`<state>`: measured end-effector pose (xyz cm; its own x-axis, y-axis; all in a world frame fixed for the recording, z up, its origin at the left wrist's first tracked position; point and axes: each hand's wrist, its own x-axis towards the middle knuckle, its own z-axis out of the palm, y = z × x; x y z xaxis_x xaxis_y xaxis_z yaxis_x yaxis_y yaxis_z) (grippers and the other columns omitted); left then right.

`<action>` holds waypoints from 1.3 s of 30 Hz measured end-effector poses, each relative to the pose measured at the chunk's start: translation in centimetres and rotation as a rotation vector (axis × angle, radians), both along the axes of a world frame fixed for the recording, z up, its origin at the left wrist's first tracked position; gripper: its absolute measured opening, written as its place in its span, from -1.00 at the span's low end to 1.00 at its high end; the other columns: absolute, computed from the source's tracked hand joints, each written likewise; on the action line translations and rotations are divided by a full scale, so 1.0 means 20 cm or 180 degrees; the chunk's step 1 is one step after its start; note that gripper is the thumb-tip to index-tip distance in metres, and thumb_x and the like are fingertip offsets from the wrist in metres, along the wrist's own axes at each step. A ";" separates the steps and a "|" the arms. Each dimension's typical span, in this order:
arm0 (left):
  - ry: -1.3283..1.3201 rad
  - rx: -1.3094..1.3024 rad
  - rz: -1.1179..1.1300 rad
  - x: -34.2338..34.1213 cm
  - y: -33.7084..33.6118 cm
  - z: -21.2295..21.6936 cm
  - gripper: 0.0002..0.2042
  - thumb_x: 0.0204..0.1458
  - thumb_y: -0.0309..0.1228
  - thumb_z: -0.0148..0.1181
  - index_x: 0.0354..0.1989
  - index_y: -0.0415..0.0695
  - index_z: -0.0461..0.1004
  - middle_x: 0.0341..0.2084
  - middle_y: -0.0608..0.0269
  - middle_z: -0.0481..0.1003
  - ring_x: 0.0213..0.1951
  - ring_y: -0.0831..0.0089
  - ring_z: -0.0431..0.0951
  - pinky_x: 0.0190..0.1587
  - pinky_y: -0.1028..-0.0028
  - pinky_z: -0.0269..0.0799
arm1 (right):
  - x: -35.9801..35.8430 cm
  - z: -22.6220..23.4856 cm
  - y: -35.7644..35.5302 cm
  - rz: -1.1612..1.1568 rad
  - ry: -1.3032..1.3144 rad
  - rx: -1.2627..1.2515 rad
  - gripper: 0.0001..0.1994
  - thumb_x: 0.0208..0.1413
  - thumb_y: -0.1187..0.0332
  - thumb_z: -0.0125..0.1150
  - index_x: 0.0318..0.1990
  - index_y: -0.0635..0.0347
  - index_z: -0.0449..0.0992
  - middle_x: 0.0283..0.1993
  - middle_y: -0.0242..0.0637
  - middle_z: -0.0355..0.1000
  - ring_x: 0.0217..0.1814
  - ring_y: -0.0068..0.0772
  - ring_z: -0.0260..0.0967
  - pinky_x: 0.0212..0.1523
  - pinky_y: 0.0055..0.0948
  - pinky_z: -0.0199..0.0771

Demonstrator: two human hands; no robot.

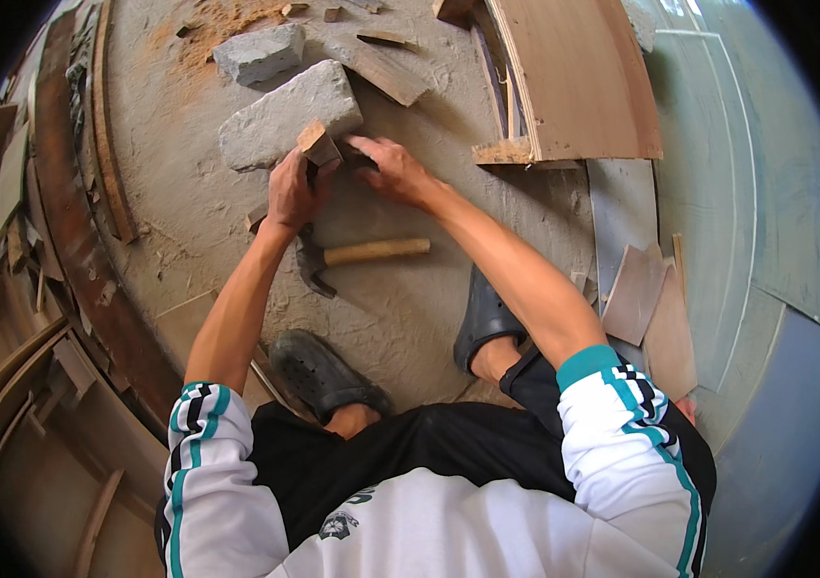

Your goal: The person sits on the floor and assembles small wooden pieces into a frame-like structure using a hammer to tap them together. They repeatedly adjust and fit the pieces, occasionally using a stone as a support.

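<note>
My left hand [294, 196] is closed around a small wooden block [317, 143], which stands tilted up out of the fingers beside a large whitish stone block [285, 118]. Just right of it, my right hand [393, 171] has bent fingers spread apart near the block's side; nothing shows between them, though the fingertips are partly in shadow. On the floor below both hands lies a claw hammer [377, 251], its wooden handle pointing right and its dark head near my left wrist. A bit of wood [257, 218] peeks out beside that wrist.
A smaller stone [260, 54] and a flat board [378, 67] lie beyond the large one. At the upper right stands a plywood box [578, 77]. Thin wood offcuts [635, 294] lie right of my foot; stacked wooden pieces [44, 405] fill the left side.
</note>
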<state>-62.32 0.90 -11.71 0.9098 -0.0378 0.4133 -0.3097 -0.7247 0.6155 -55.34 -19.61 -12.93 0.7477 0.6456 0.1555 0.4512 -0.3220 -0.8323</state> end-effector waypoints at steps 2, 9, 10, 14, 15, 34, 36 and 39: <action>-0.0026 0.0072 0.0072 0.00 0.00 0.00 -0.67 0.04 -0.36 0.35 -0.12 -0.24 0.41 -0.36 -0.03 0.51 -0.33 -0.03 0.56 -0.31 0.17 0.48 | -0.04 0.05 -0.03 -0.0368 0.0004 -0.0137 -0.63 0.08 0.43 0.26 0.07 0.14 0.44 -0.15 -0.07 0.54 -0.07 0.08 0.45 -0.04 -0.08 0.49; -0.0296 0.0186 0.0028 -0.01 0.02 -0.02 -0.68 0.05 -0.37 0.34 -0.15 -0.27 0.37 -0.39 -0.05 0.48 -0.36 -0.05 0.53 -0.33 0.17 0.46 | -0.41 0.25 -0.14 0.1247 -0.0758 -0.1519 -0.71 0.12 0.15 0.27 -0.19 0.19 0.47 -0.25 -0.16 0.50 -0.15 -0.07 0.50 -0.21 -0.12 0.51; -0.0315 0.0200 0.0016 -0.01 0.02 -0.02 -0.68 0.05 -0.37 0.34 -0.16 -0.27 0.37 -0.39 -0.05 0.48 -0.36 -0.05 0.53 -0.33 0.18 0.46 | -0.46 0.23 -0.14 0.1442 -0.0969 -0.1556 -0.71 0.13 0.13 0.25 -0.21 0.18 0.48 -0.24 -0.18 0.49 -0.16 -0.10 0.50 -0.23 -0.13 0.52; -0.0222 0.0168 -0.0010 0.00 0.01 0.00 -0.70 0.05 -0.38 0.34 -0.20 -0.27 0.35 -0.39 -0.05 0.47 -0.35 -0.05 0.52 -0.32 0.18 0.46 | -0.58 0.20 -0.12 0.1104 -0.1151 -0.2006 -0.79 0.16 0.26 0.17 -0.17 0.18 0.45 -0.25 -0.15 0.46 -0.18 -0.16 0.55 -0.30 -0.18 0.55; -0.0234 0.0162 -0.0015 0.00 0.01 0.01 -0.70 0.05 -0.38 0.34 -0.21 -0.27 0.35 -0.39 -0.05 0.47 -0.35 -0.05 0.51 -0.32 0.18 0.45 | -0.58 0.23 -0.14 0.1155 -0.0701 -0.2018 -0.76 0.17 0.25 0.17 -0.14 0.21 0.42 -0.24 -0.12 0.46 -0.17 -0.09 0.54 -0.27 -0.14 0.54; -0.0280 0.0001 0.0170 -0.01 0.00 -0.01 -0.70 0.04 -0.39 0.34 -0.29 -0.27 0.31 -0.45 -0.03 0.38 -0.38 -0.05 0.44 -0.33 0.16 0.39 | -0.40 0.47 -0.20 -0.1506 0.3879 0.1095 -0.54 0.31 -0.17 0.00 -0.12 0.10 0.28 -0.57 -0.44 0.24 -0.73 -0.65 0.22 -0.77 -0.53 0.35; -0.0237 0.0015 0.0150 -0.01 0.00 -0.03 -0.69 0.04 -0.38 0.35 -0.28 -0.27 0.31 -0.44 -0.04 0.39 -0.38 -0.06 0.44 -0.33 0.16 0.39 | -0.42 0.44 -0.17 -0.1333 0.4082 0.0954 -0.53 0.31 -0.18 -0.01 -0.13 0.10 0.28 -0.57 -0.44 0.24 -0.75 -0.65 0.21 -0.78 -0.53 0.34; -0.0309 -0.0036 0.0147 -0.02 0.00 -0.03 -0.70 0.04 -0.39 0.34 -0.26 -0.28 0.32 -0.43 -0.05 0.39 -0.37 -0.07 0.44 -0.33 0.15 0.39 | -0.41 0.44 -0.14 -0.1350 0.4122 0.0972 -0.52 0.30 -0.19 -0.02 -0.14 0.10 0.27 -0.56 -0.45 0.24 -0.75 -0.66 0.21 -0.79 -0.53 0.34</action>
